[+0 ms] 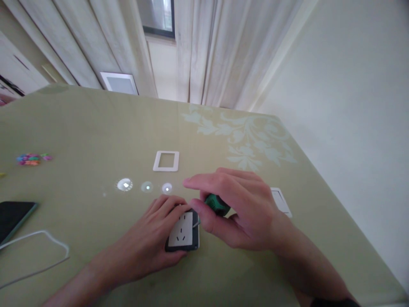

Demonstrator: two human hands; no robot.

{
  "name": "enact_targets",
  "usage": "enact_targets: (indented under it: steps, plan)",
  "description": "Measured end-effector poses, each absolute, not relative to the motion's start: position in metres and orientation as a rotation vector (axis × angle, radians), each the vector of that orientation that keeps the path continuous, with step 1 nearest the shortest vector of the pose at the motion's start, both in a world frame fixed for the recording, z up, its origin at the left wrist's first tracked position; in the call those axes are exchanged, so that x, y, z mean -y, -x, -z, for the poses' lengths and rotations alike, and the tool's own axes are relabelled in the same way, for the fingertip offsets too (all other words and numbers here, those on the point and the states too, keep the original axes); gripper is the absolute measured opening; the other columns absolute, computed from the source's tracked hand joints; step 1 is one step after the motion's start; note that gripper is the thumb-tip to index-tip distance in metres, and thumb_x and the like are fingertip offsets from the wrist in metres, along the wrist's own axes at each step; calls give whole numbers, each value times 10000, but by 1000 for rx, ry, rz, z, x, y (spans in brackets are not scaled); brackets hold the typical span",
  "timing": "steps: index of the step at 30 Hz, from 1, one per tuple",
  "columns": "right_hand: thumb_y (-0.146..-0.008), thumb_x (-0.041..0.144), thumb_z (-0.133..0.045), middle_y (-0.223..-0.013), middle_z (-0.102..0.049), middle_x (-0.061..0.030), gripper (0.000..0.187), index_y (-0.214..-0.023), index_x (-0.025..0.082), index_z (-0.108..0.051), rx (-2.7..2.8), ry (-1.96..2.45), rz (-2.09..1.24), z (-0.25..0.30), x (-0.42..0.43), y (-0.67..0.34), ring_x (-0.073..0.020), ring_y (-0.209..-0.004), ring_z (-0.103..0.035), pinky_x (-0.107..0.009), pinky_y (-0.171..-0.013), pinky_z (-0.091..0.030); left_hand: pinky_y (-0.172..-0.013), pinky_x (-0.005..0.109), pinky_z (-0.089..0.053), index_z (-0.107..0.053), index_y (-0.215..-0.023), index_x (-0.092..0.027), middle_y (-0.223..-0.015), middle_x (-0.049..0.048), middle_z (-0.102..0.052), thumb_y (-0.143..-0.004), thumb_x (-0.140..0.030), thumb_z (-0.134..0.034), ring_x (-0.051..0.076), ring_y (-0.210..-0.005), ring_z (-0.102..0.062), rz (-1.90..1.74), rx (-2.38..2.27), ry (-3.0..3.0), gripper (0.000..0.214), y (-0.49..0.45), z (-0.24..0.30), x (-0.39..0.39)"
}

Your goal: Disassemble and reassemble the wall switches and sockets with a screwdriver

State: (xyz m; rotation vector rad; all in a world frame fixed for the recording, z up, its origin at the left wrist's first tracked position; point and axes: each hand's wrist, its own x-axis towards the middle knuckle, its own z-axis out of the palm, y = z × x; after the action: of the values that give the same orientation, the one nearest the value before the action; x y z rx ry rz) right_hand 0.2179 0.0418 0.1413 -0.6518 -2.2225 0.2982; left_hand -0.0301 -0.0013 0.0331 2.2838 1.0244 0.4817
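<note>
A wall socket (181, 230) with a white slotted face and a dark surround lies on the table. Fingers and thumb of my left hand (162, 228) grip it from the left side. In my right hand (243, 204) is a screwdriver (217, 205) with a green and black handle, partly covered by the fingers. Its short visible metal shaft slants down to the socket's right edge; the exact tip contact is hard to make out. Beyond my hands lies a white cover frame (176, 162). A white switch plate (281, 202) is partly hidden behind my right hand.
At the left lie a dark phone (15, 219), a white cable (47, 234) and several small colourful pieces (32, 159). Light spots reflect off the glossy table (96, 128). Curtains (217, 51) hang beyond its far edge, and a wall (358, 106) stands along the right.
</note>
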Motion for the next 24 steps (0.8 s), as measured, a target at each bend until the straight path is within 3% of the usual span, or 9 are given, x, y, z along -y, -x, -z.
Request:
enact_targets:
  steps: [7, 13, 16, 20, 22, 24]
  plan:
    - [-1051, 177, -678, -948, -829, -3, 212, -1260, 201, -696, 2209, 666, -311, -141, -41, -219, -123, -776, -749, -258, -764, -596, -1209, 617, -480, -510, -1462, -295, -1513, 101, -566, -750, -193, -865, 398, -1412, -522, -469, -975, -2208, 802, 31, -25, -2]
    - [-1026, 172, -712, -1033, -843, 1, 254, -1272, 236, -699, 2097, 709, -264, -146, -40, -223, -124, -800, -781, -260, -766, -648, -1233, 586, -467, -475, -1434, -301, -1478, 92, -558, -767, -212, -879, 362, -1416, -526, -486, -974, -2116, 784, 31, -33, -4]
    - [-1003, 161, -731, -940, -827, 11, 289, -1263, 287, -721, 1985, 728, -158, -150, -41, -226, -141, -677, -742, -289, -643, -657, -1194, 528, -518, -486, -1462, -317, -1469, 77, -589, -784, -205, -885, 340, -1392, -572, -527, -981, -1996, 795, 35, -39, -5]
    - [-1000, 190, -757, -815, -783, 26, 191, -1153, 304, -765, 1779, 848, -106, -152, -44, -228, -150, -626, -724, -302, -504, -579, -1174, 502, -537, -516, -1558, -332, -1532, 109, -615, -862, -352, -909, 369, -1431, -583, -668, -992, -1744, 800, 43, -36, -9]
    - [-986, 196, -780, -804, -778, 30, 142, -1096, 287, -778, 1704, 861, -104, -152, -45, -228, -145, -633, -733, -295, -510, -567, -1161, 460, -550, -523, -1610, -343, -1577, 119, -616, -957, -475, -828, 353, -1432, -603, -811, -945, -1502, 734, 44, -32, -12]
    - [-979, 195, -790, -788, -772, 32, 125, -1068, 283, -783, 1676, 866, -105, -150, -46, -228, -146, -622, -726, -300, -522, -570, -1048, 375, -615, -567, -1611, -337, -1554, 114, -665, -1028, -583, -704, 299, -1286, -708, -990, -876, -1136, 647, 41, -31, -17]
